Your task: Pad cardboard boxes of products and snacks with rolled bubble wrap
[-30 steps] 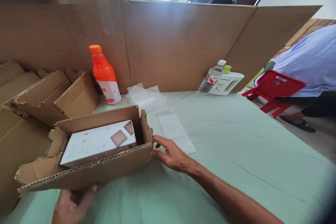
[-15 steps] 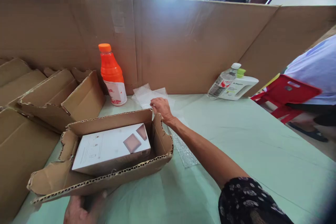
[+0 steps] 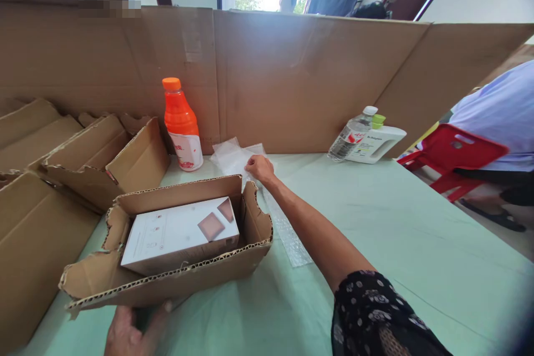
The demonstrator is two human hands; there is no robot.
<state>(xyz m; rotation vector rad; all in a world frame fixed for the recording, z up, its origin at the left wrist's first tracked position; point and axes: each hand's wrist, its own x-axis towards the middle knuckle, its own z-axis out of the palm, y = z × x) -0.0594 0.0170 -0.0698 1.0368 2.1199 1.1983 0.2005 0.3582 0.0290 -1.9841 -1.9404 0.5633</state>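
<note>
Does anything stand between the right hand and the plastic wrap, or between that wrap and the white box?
Nothing visible separates the right hand from the plastic wrap. The open carton's far wall stands between wrap and white box.

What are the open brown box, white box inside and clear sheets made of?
Open brown oblong box: matte corrugated cardboard; its edges show fluting.
White printed oblong box: probably smooth paperboard, from its crisp edges.
Clear flat sheets: likely shiny plastic bubble wrap; the near strip looks dimpled.

The right hand [image 3: 260, 168] is outstretched, fingers [image 3: 252, 165] curled, while the left hand [image 3: 129, 335] sits low, thumb [image 3: 160, 318] apart.
</note>
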